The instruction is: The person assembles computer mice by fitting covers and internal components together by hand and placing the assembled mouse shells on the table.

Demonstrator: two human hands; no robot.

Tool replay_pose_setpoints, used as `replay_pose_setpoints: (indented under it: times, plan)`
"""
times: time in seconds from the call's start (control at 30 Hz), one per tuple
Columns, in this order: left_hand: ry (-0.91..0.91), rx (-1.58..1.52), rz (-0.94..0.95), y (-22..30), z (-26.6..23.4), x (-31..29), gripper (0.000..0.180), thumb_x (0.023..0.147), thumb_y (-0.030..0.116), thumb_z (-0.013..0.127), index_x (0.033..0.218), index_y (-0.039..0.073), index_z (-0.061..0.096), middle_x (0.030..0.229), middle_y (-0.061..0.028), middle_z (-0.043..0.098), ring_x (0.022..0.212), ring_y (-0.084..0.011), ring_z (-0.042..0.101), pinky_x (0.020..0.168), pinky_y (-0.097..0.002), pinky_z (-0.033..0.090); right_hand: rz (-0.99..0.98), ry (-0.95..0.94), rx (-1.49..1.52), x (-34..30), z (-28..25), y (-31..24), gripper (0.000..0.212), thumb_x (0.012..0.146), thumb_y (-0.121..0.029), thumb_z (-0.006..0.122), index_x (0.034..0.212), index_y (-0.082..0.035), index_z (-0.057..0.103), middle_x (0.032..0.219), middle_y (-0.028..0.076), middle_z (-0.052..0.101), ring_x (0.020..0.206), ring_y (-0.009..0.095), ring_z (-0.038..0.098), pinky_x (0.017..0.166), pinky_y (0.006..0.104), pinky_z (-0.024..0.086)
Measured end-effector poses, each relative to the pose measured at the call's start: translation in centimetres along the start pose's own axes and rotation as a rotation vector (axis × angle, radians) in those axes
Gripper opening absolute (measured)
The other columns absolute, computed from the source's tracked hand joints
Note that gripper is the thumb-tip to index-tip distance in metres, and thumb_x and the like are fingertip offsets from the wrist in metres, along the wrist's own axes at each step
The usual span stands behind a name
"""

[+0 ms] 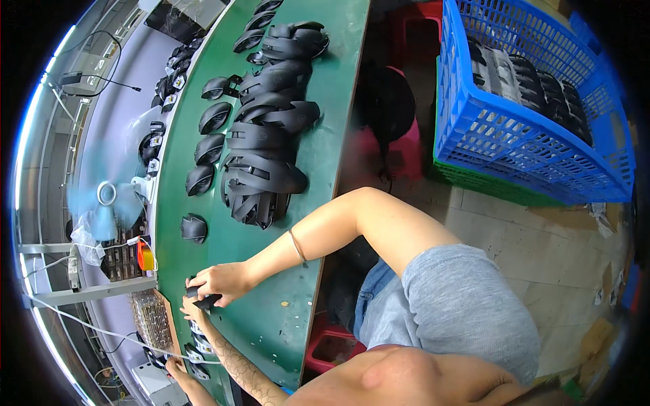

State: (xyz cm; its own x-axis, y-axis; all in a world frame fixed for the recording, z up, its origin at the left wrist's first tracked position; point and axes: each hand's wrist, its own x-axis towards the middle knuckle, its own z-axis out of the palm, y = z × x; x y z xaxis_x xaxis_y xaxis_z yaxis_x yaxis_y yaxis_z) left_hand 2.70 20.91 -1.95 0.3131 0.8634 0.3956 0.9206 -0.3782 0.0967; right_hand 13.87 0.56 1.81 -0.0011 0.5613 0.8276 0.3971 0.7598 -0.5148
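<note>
My right hand [227, 281], with a bangle on its forearm, reaches in from the right over the green table [274, 314]. Its fingers are closed on a small black plastic piece [208, 302]. Just below it, my left hand [193, 310] meets the same piece, its fingers bent against it, and partly hidden. The exact shape of the piece is covered by the fingers. A single black curved plastic shell [193, 229] lies a little farther up the table. Beyond it stretches a long pile of similar black shells [264, 149], with a row of loose ones [208, 149] along its left side.
Another person's hand [176, 367] is at lower left, near black-and-white parts [198, 369]. Left of the table, a blue fan [105, 203] stands near a tray of small parts [152, 321]. At right, a blue crate [514, 122] holding black parts sits on a green crate [494, 186].
</note>
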Motion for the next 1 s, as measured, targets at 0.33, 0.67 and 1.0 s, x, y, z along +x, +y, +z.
replay_pose_setpoints:
  times: [0.33,0.67,1.0]
  plan:
    - [0.244,-0.376,0.188,0.0,-9.7,-5.3,0.064,0.062,0.035,0.082,0.103,0.004,0.044,0.08,-0.0151,0.063,0.071,-0.0209,0.063,0.061,-0.0328,0.049,0.001,0.019,0.088,0.1,0.5,0.3,0.028,0.062,-0.005,0.069,0.089,-0.002,0.064,0.118,0.016,0.052,0.103,0.032,0.053,0.088,0.0375,0.045]
    - [-0.443,-2.051,-0.375,-3.2,-11.8,-13.0,0.045,0.093,0.037,0.043,0.126,0.006,0.043,0.127,-0.0119,0.048,0.115,-0.0273,0.049,0.098,-0.0398,0.041,-0.1,-0.04,0.234,-0.4,1.6,-2.2,0.055,0.063,-0.004,0.067,0.116,-0.016,0.058,0.132,0.016,0.043,0.109,0.036,0.049,0.097,0.042,0.037]
    - [-0.021,-1.652,-0.458,0.7,-10.7,-14.3,0.042,0.096,0.032,0.033,0.122,0.002,0.044,0.119,-0.0104,0.052,0.105,-0.0198,0.054,0.085,-0.0309,0.047,0.056,0.074,-0.005,0.2,0.6,-1.2,0.06,0.062,-0.021,0.076,0.11,0.006,0.054,0.111,0.016,0.058,0.101,0.031,0.054,0.09,0.0366,0.044]
